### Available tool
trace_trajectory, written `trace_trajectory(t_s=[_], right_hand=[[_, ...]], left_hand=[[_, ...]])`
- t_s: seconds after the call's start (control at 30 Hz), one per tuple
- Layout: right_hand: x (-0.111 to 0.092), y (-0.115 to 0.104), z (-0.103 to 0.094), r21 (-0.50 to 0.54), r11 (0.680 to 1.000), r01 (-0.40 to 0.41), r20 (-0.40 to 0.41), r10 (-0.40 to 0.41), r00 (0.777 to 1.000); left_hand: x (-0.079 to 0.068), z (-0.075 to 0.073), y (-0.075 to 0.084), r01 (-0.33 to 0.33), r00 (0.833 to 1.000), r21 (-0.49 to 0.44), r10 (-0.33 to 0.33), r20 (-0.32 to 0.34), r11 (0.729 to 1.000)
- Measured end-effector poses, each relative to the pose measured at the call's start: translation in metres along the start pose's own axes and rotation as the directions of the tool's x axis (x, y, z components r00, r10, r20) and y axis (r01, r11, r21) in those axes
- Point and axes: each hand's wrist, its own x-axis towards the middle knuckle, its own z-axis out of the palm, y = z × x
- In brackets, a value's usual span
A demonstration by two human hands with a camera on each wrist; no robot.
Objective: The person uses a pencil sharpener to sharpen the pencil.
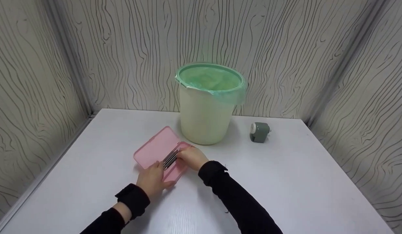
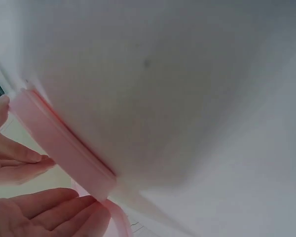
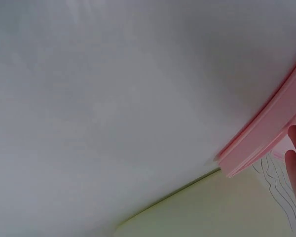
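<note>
An open pink pencil case (image 1: 158, 147) lies on the white table, its lid spread to the far left and its tray towards the right. Several slim dark-and-silver pens (image 1: 170, 159) lie slanted over the tray, between the two hands. My left hand (image 1: 152, 180) holds the near end of the case, thumb on the outer edge and fingers by the lower pen ends. With curled fingers, my right hand (image 1: 191, 157) grips the upper pen ends, which it partly hides. In the left wrist view, the side of the tray (image 2: 64, 143) stands between both hands.
Just behind the case stands a tall cream bin (image 1: 205, 113) with a green rim and a thin green liner. A small boxy grey-green gadget (image 1: 260, 132) with a white round part sits to its right. Wood-patterned panels (image 1: 139, 55) enclose the table at the back and sides.
</note>
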Motion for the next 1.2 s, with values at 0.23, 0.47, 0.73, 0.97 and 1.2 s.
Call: trace_trajectory(t_s=[0.23,0.47,0.73,0.97,1.2], right_hand=[[0.006,-0.007,-0.001,-0.023,0.999,-0.05,0.039,0.051,0.998],[0.016,-0.009,0.002,-0.077,0.994,-0.083,0.047,0.086,0.995],[0.026,-0.014,0.006,-0.153,0.987,-0.054,0.061,0.064,0.996],[0.035,-0.021,0.004,-0.25,0.968,-0.039,0.114,0.069,0.991],[0.034,-0.026,0.002,-0.326,0.945,-0.002,0.096,0.036,0.995]], left_hand=[[-0.001,-0.001,0.003,-0.01,1.0,0.031,0.01,-0.011,0.999],[-0.002,0.0,0.002,-0.034,0.999,0.04,0.036,-0.039,0.999],[-0.003,0.002,0.0,-0.051,0.996,0.056,0.055,-0.07,0.997],[-0.003,-0.003,0.002,-0.041,0.998,0.057,0.043,-0.035,0.998],[-0.003,-0.002,0.001,-0.049,0.997,0.056,0.052,-0.05,0.997]])
